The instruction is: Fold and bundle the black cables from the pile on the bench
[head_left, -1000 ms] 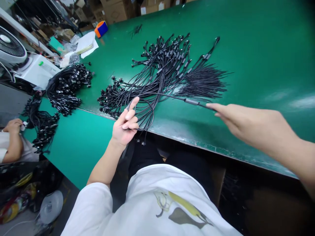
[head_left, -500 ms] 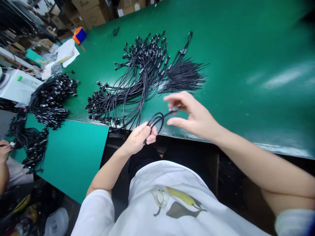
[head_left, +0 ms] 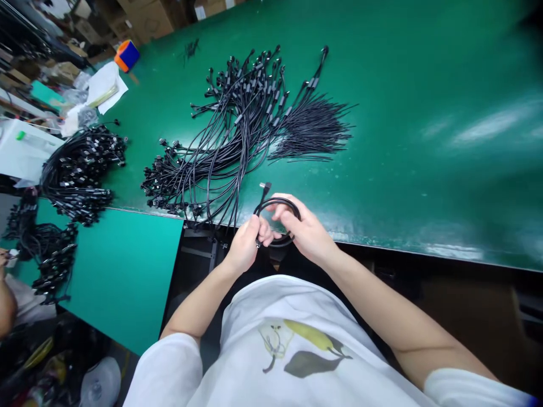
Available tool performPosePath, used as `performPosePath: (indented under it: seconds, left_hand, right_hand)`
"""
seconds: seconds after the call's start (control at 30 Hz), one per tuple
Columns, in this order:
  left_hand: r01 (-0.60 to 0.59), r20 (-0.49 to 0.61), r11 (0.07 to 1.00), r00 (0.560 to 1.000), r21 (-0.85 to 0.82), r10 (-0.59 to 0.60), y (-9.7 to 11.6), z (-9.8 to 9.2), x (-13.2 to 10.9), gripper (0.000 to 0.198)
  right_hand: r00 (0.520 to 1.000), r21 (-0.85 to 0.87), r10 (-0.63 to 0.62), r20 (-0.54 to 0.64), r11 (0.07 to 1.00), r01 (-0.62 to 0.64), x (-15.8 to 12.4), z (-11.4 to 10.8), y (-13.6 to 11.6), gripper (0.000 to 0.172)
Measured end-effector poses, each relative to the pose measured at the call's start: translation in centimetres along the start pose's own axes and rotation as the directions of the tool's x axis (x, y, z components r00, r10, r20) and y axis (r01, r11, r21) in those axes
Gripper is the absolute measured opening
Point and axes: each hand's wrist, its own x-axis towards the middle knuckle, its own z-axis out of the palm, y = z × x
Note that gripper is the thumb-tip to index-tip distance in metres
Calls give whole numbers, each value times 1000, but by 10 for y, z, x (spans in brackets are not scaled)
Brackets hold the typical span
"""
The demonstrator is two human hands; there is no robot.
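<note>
A black cable (head_left: pixel 278 199) is looped into a ring between my hands at the table's front edge. My left hand (head_left: pixel 247 240) pinches the left side of the coil, and one plug (head_left: pixel 265 186) points up above those fingers. On the other side, my right hand (head_left: pixel 303 226) has its fingers and thumb closed round the ring. Just beyond lies a pile of black cables (head_left: pixel 220 152) with plugs at their ends. Touching it on the right is a fan of thin black ties (head_left: pixel 314 130).
Another cable bundle (head_left: pixel 80 169) lies at left beside a white box (head_left: pixel 25 150). On a lower green board (head_left: pixel 127 265) rests one more bundle (head_left: pixel 51 249). A co-worker's hand (head_left: pixel 5 261) shows at the far left. An orange-and-blue roll (head_left: pixel 127 55) stands near papers (head_left: pixel 104 85).
My right hand has moved left and down from the cable's plug end and closed on the coil. The loop has opened into a wider ring, its plug now pointing up.
</note>
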Motion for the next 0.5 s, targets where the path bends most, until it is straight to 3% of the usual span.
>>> performPosePath:
  seconds: [0.1,0.2,0.27,0.37,0.5]
  left_hand:
    - [-44,-22,999,999,-20,44,6,0,1,53]
    - [17,18,1000,1000,-24,-17,-2,3,1,54]
    - [47,43,998,998,-29,-45,-10,5,0,56]
    - [56,46,998,997,18,-57,-16,8,-2,57]
    - [117,99,992,988,44,-121,-11,9,-5,58]
  right_hand:
    - [993,-186,-103,55,976,111,-3,-1,11,49]
    - [989,-252,-138,-48,960,122,-4,4,9,53]
    - [988,-246,-127,-91,964,102,-5,9,6,52]
    - [996,-183,-74,-56,981,62,-6,11,2,50]
    - [996,-107,-81,-30,991,77,-5,5,-9,45]
